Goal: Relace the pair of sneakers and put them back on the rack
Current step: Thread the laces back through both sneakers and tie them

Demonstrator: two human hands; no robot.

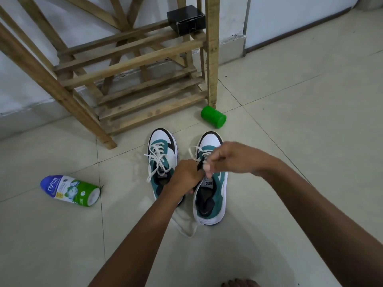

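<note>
- Two sneakers stand side by side on the tiled floor, toes aimed at the foot of the wooden rack (132, 65); call the rack the landmark for everything else.
- The left sneaker (160, 162), the one further from the green cap (213, 117) lying by the rack's front post, looks laced already, its white ends trailing loose over the tongue.
- The right sneaker (211, 189) is the one being worked. Its long axis runs from the heel nearest the person straight toward the rack's bottom slats.
- The left hand (184, 177) is clenched over the near side of that shoe's throat, fingers apparently pinching the lace or the tongue; the exact contact is hidden.
- The right hand (230, 158) sits just above the eyelet rows, fingers closed on a strand of the white lace (195, 151), blurred as it moves.
- Judging from this, the right hand is nearer the upper eyelets and the lace end, so the coming threading likely turns on feeding away from the rack, toward the heel.
- A slack loop of lace lies on the floor behind the heel.
- A powder bottle (70, 190) lies on its side well clear of the rack; a black box (186, 19) rests on an upper slat.
</note>
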